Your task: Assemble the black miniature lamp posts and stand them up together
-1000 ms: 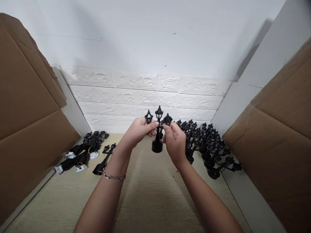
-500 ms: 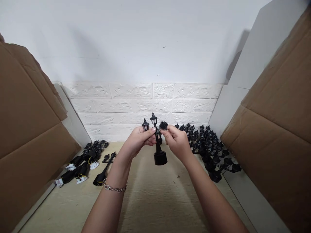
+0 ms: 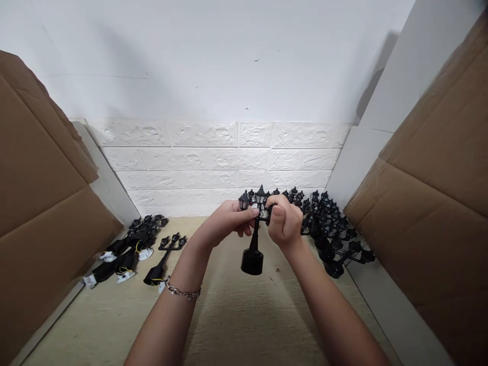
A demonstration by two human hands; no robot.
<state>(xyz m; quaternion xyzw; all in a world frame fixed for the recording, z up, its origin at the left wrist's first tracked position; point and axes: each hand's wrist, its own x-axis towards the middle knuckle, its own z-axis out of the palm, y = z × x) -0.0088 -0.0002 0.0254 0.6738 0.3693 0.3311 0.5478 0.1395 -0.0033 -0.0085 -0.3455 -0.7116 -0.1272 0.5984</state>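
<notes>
Between my hands, a small black model street lamp (image 3: 252,260) is held up over the table, its post leaning slightly to the right at the top. My left hand (image 3: 234,218) pinches it near the crossarm, below the left and middle lantern heads. My right hand (image 3: 285,219) is closed around the right end of the crossarm, thumb folded over. The right lantern head is mostly hidden by those fingers. A silver chain bracelet (image 3: 182,293) circles my left wrist.
On the left lie several black lamps (image 3: 131,251) with yellow wires and white base pieces, and a single lamp (image 3: 162,264) beside them. Many upright lamps (image 3: 324,223) crowd the right. Cardboard panels (image 3: 430,203) flank the wooden table (image 3: 232,325); a white brick-pattern wall (image 3: 202,162) stands behind.
The lamp's top has swung right, so its post leans more. My right hand has changed from a fingertip pinch to a fist-like grip that hides the right lantern.
</notes>
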